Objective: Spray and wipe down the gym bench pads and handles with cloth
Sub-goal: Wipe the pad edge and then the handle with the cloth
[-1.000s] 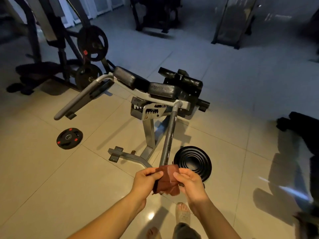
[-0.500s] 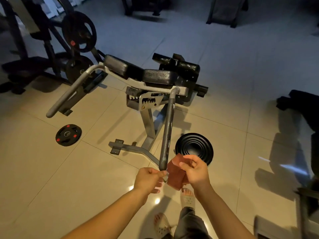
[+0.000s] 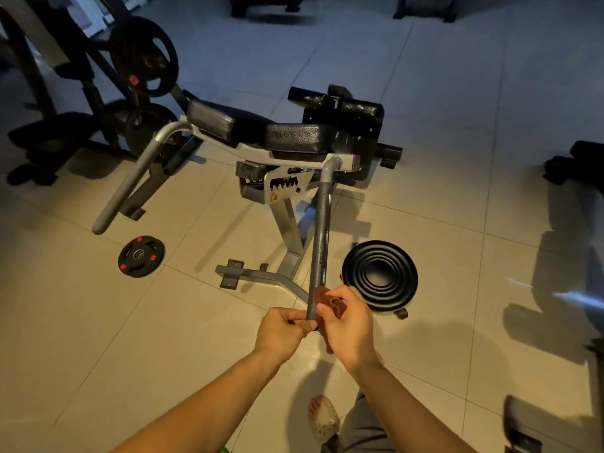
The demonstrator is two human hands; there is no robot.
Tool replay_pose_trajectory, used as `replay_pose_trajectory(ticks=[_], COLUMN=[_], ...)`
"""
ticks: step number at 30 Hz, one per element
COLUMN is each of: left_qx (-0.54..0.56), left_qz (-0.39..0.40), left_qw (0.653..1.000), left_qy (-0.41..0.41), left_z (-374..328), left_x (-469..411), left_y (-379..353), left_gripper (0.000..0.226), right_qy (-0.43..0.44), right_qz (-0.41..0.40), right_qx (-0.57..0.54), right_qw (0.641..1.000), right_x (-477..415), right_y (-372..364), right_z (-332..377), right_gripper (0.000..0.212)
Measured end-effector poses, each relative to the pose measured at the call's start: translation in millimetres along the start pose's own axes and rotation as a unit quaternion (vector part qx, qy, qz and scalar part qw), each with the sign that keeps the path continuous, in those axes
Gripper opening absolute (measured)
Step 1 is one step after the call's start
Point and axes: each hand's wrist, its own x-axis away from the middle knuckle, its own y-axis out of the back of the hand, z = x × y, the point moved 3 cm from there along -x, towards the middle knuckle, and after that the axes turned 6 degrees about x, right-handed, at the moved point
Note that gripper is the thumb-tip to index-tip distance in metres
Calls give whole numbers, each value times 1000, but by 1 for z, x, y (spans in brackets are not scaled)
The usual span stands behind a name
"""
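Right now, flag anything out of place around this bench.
A small red-marked weight plate left of the bench base and a large black ringed disc beside the near handle lie loose on the floor. Possible trip hazards.

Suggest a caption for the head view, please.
Left hand and right hand hold a reddish cloth against the bench handle.

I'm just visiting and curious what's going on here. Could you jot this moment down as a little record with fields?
setting: dim gym, tiled floor
left grip: hand pinches the near end of the handle bar
right grip: hand holds a reddish-brown cloth against that bar end
bench pads: black, neither hand on them
other handle: free, to the left
lying on the tiles: small weight plate, black ringed disc
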Motion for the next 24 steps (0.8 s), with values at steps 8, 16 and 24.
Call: replay_pose_trajectory(ticks=[8,16,24], left_qx=[-65,-101,-162], left_qz=[-19,18,-16], left_qw=[997,994,985], left_qy=[35,38,49], left_z=[-3,-4,-8], left_x=[-8,-17,-19], left_y=[1,3,5], left_gripper=[13,6,18], right_qy=[41,92,81], right_qz=[-41,37,-53], right_qx=[46,88,115], right_qw=[997,991,989], right_x=[-94,2,-144], right_y=[14,12,22], right_z=[49,-2,73], right_gripper=[18,23,17])
